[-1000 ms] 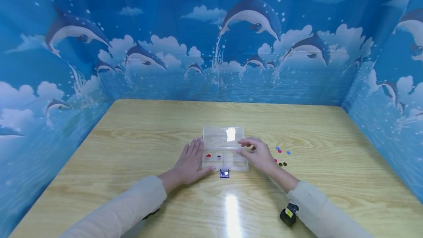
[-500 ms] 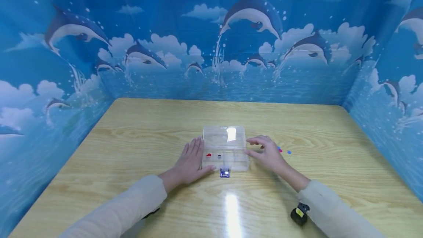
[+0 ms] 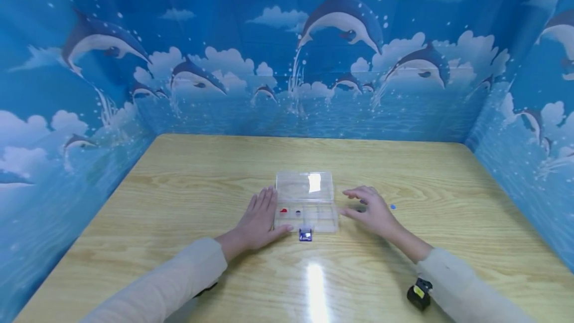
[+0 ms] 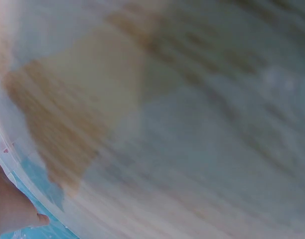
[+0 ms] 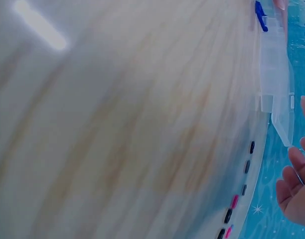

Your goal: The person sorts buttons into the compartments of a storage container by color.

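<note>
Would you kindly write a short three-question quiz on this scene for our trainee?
1. Multiple choice: in the head view, the small item at the clear box's front edge is
A) green
B) blue-purple
C) yellow
2. True or false: the box's lid is closed.
3. Short answer: where is the person's left grip in relation to the box?

Key:
1. B.
2. False; the lid is open.
3. At its left side, with the thumb by the front edge.

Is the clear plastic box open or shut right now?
Open: the clear box has its lid back beyond the uncovered compartments.
</note>
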Tool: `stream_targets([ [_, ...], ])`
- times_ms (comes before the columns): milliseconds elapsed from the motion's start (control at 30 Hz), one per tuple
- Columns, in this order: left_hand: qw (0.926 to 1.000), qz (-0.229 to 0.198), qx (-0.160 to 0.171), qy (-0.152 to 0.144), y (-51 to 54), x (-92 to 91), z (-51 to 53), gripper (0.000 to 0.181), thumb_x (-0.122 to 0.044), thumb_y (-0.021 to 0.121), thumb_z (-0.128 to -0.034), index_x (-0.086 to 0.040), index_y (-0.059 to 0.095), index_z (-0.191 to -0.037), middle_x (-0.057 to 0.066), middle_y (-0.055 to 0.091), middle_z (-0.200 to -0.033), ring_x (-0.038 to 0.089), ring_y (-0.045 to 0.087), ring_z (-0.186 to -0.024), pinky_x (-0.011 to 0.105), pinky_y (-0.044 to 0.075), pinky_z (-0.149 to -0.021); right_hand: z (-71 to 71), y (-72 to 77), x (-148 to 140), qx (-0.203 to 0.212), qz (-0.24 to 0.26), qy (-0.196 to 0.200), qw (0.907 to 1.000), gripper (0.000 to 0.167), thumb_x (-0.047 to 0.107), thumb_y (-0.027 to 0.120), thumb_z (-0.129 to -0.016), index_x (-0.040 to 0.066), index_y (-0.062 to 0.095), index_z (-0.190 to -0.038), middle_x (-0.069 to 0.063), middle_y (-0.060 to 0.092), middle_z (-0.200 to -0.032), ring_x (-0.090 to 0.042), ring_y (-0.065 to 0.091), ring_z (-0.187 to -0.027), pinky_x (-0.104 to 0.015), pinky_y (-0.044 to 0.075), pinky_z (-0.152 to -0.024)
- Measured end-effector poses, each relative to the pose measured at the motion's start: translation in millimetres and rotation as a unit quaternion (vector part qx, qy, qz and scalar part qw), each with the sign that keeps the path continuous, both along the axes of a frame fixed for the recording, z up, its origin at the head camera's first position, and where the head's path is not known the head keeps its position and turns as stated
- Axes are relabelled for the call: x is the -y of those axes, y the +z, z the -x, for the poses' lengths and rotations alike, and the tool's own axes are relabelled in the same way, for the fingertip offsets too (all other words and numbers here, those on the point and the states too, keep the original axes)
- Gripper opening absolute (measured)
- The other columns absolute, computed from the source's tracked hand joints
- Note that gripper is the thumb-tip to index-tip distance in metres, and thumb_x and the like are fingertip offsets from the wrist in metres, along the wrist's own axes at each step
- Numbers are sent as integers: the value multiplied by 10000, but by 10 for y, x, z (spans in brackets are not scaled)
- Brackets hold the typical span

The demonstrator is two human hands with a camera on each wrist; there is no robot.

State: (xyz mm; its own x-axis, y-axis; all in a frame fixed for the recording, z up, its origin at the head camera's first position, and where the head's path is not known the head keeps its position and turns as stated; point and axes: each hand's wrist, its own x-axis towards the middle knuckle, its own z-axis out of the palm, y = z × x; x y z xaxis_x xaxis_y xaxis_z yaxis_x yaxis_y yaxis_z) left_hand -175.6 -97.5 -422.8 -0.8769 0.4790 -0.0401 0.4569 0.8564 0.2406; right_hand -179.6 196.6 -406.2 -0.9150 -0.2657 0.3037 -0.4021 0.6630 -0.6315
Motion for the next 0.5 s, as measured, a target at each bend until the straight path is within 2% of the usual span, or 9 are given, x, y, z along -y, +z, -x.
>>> stream_targets([
  [200, 10000, -22, 27, -7, -6, 4, 6, 934, -637, 350, -901, 40, 46, -1470, 227, 19, -1544, 367, 31, -1435, 498, 79, -1168, -15, -15, -90, 57, -196, 1, 9998, 494, 193, 779, -725, -6, 622, -1149, -146, 631, -1080, -280, 540, -939, -374, 478, -751],
  [500, 10000, -14, 55, 22, -6, 5, 1, 928, -643, 336, -902, 22, 33, -1474, 210, 8, -1547, 355, 21, -1438, 491, 62, -1171, -47, -53, -169, 209, -287, -10, 9994, 532, 224, 786, -713, -3, 616, -1164, -138, 625, -1065, -273, 540, -959, -338, 488, -754],
])
